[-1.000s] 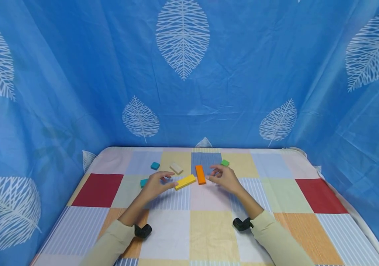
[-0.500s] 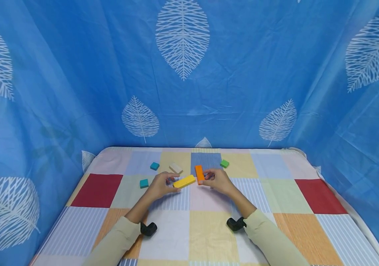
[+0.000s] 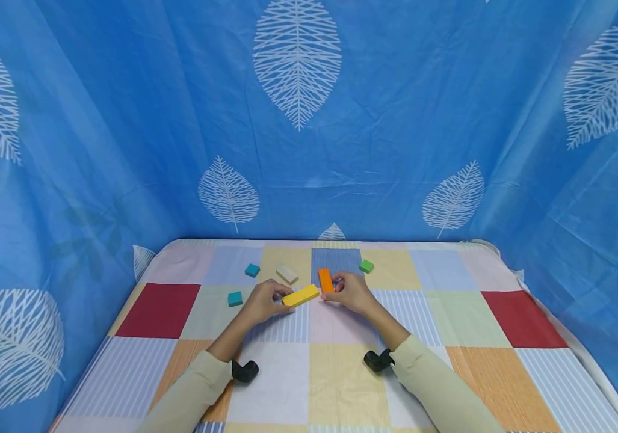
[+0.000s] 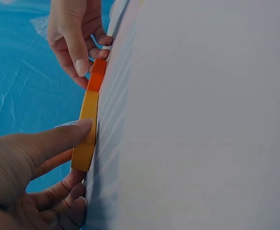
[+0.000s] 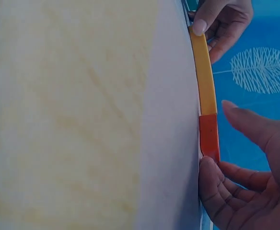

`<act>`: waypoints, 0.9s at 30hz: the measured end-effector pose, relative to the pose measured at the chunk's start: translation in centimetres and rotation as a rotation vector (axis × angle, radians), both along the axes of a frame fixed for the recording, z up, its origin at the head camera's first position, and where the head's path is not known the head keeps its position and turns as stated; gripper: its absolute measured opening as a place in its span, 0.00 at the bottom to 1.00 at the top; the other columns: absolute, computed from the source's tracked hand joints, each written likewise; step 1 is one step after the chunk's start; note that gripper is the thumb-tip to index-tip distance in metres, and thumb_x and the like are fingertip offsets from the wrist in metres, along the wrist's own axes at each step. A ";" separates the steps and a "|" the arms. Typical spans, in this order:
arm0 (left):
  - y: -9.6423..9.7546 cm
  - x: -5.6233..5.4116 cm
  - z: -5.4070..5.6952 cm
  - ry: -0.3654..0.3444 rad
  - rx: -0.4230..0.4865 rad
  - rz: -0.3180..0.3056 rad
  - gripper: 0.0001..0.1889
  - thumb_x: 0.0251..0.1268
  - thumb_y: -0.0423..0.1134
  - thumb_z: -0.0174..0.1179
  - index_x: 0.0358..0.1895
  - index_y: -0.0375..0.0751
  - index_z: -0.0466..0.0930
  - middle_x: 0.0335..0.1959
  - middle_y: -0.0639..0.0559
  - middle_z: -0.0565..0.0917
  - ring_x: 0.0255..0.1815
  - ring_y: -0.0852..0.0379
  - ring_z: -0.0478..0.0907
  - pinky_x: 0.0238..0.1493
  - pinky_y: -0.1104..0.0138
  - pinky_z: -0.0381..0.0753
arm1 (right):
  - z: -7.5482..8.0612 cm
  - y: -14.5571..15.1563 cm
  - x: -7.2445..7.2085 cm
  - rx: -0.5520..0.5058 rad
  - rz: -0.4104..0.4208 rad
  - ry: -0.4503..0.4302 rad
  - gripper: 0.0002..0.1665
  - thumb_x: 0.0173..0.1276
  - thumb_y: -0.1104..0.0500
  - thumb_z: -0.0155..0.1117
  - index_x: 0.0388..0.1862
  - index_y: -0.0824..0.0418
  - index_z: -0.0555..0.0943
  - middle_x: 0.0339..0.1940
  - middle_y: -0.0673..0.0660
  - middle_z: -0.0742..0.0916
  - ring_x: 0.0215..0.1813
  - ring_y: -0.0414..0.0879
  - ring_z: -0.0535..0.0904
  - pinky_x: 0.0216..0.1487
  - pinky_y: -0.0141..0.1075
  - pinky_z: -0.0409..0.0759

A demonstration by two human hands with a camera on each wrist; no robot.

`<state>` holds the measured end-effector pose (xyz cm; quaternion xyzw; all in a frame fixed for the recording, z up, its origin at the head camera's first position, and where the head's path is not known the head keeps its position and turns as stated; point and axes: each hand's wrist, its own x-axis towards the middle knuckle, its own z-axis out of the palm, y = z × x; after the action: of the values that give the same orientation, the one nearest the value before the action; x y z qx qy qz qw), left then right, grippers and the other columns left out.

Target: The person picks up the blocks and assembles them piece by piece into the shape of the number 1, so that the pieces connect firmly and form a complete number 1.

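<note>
My left hand [image 3: 264, 300] pinches the left end of a long yellow block [image 3: 303, 294], its thumb lying over the near face in the left wrist view. The block slants on the patchwork cloth, right end farther away. Just to its right an orange block [image 3: 325, 280] lies pointing away from me. At that one's near end is my right hand [image 3: 353, 293]. Its fingertips [image 5: 209, 167] meet the end of the orange block, while the thumb is raised apart from it in the right wrist view. Seen from the wrists, the orange and yellow blocks overlap end to end.
Behind the left hand lie a beige block [image 3: 287, 274] and a small blue block [image 3: 252, 270]. A teal block [image 3: 235, 299] sits left of that hand, a green block [image 3: 366, 266] beyond the right. A blue leaf-print curtain [image 3: 341, 180] surrounds the table's sides and back.
The left hand has gone from spread beside the yellow block to pinching its left end. My right hand has moved left, up to the orange block. The blocks look almost unmoved.
</note>
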<state>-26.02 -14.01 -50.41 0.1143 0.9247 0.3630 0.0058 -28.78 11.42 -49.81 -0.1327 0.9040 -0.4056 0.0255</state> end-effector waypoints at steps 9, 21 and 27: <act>-0.3 0.0 -0.4 0.024 0.042 -0.004 0.18 0.48 0.36 0.81 0.45 0.43 0.91 0.36 0.55 0.83 0.36 0.56 0.75 0.41 0.64 0.79 | -0.1 -0.3 0.1 -0.001 -0.052 -0.010 0.27 0.53 0.57 0.84 0.46 0.70 0.84 0.24 0.53 0.80 0.26 0.44 0.71 0.26 0.32 0.70; -0.8 -0.2 -0.9 0.011 0.084 -0.014 0.18 0.48 0.37 0.81 0.45 0.42 0.91 0.36 0.54 0.83 0.35 0.57 0.75 0.39 0.65 0.78 | -0.2 -0.5 0.2 0.045 -0.090 0.003 0.21 0.51 0.55 0.85 0.35 0.66 0.83 0.24 0.53 0.79 0.27 0.44 0.71 0.26 0.31 0.69; -0.9 -0.2 -1.0 0.020 0.096 -0.015 0.16 0.49 0.35 0.80 0.44 0.42 0.92 0.34 0.55 0.83 0.35 0.57 0.74 0.40 0.65 0.79 | 0.1 -0.2 0.2 0.042 -0.093 0.003 0.15 0.54 0.61 0.81 0.33 0.68 0.84 0.24 0.54 0.81 0.28 0.45 0.73 0.28 0.32 0.73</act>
<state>-26.25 -14.93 -51.41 0.1249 0.9053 0.4060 -0.0060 -28.57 11.21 -49.72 -0.0908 0.9175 -0.3873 0.0079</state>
